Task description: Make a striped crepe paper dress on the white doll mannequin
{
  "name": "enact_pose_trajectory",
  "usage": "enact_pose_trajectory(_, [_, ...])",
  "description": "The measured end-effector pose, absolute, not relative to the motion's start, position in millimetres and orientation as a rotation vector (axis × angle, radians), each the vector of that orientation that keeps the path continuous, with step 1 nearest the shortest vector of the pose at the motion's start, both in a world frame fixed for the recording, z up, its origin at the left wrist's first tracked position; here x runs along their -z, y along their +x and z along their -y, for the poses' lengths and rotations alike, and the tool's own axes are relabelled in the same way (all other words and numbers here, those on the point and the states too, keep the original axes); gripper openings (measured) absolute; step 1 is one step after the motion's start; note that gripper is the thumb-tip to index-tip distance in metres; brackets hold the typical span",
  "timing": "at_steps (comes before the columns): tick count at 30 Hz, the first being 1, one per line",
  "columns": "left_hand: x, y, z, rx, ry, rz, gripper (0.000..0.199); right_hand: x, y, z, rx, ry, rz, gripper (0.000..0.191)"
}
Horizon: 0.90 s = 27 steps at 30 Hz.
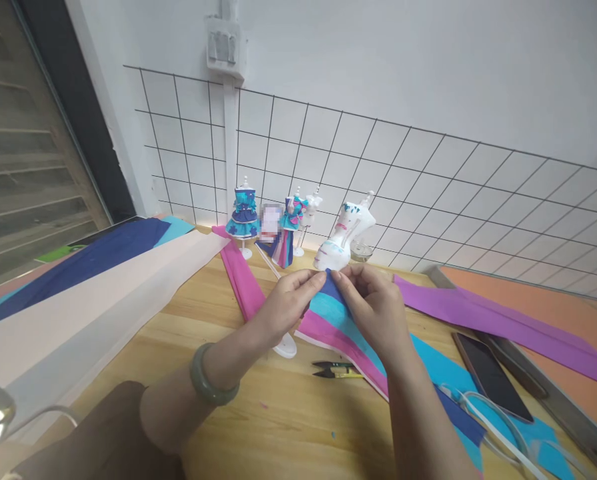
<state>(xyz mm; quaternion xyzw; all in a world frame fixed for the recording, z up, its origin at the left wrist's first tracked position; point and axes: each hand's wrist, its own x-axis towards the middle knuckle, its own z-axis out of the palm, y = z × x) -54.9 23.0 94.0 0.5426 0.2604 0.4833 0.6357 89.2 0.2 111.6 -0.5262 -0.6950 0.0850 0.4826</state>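
A strip of striped paper, dark blue, light blue and pink, hangs below the waist of a small white mannequin. My left hand pinches the strip's dark blue top edge between thumb and fingers. On the other side, my right hand pinches the same edge, thumb close to the left one. The mannequin leans to the right, and its round white base shows under my left hand. The rest of the striped paper runs down to the right, partly behind my right forearm.
Small dressed mannequins stand at the back near a wire grid. Yellow-handled snips lie on the wooden table. A phone, cable and purple paper are at right; pale and blue sheets at left.
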Motion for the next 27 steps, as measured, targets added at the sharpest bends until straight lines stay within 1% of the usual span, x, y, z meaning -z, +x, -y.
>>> enact_pose_trajectory(14, [-92.3, -54.6, -23.2, -1.087, 1.256, -0.581, 0.03, -110.3, 90.1, -1.0, -0.16, -1.319, 1.704, 0.019])
enact_pose_trajectory(22, [-91.3, -53.8, -27.0, -1.141, 1.294, -0.612, 0.024, -110.4, 89.7, -0.9, -0.135, -1.34, 1.726, 0.02])
enact_pose_trajectory(27, [-92.1, -55.6, -29.7, -1.155, 1.349, -0.676, 0.027, -109.5, 89.0, 1.0, -0.098, -1.34, 1.747, 0.019])
